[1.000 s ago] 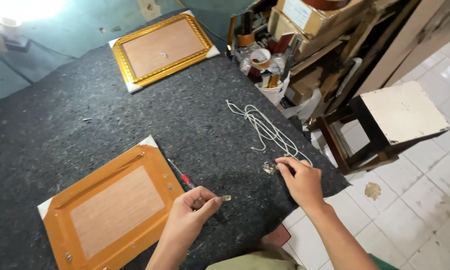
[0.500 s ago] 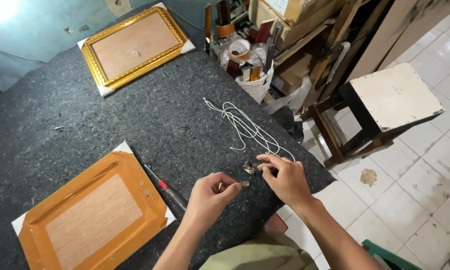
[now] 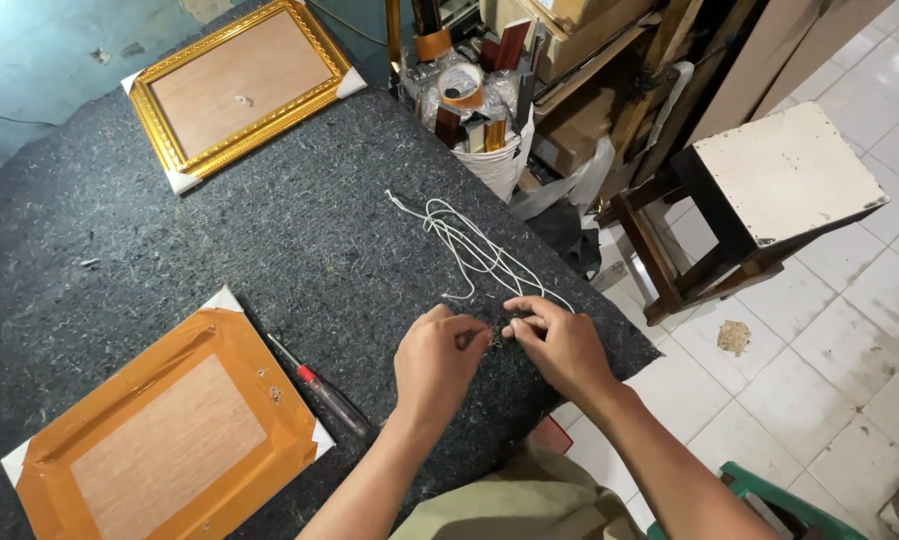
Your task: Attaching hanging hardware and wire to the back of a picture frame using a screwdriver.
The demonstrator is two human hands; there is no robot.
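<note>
Head view looks down on a table covered in dark grey felt (image 3: 220,230), where both hands meet near the edge at about 5 o'clock. Left hand (image 3: 436,362) has its fingers curled narrow, thumb and forefinger pinched on a small metal piece (image 3: 492,338) that sits between the two hands; what kind of piece it is cannot be told, it is too small. Right hand (image 3: 560,345) comes in from 4 o'clock, fingertips drawn close together and touching the same metal piece from the other side. White cord (image 3: 475,250) lies in loose loops on the felt at 12 o'clock from the hands, its near end running down under the right hand's fingers.

At 9 o'clock from the left hand lies a screwdriver with a red collar (image 3: 322,392), its tip pointing up toward 10 o'clock, just beside an orange picture frame (image 3: 170,430) lying back side up at 8 o'clock. A gold picture frame (image 3: 240,90), also back up, lies well apart at 11 o'clock. A wooden stool with a white top (image 3: 785,175) stands on the tiled floor at 2 o'clock.
</note>
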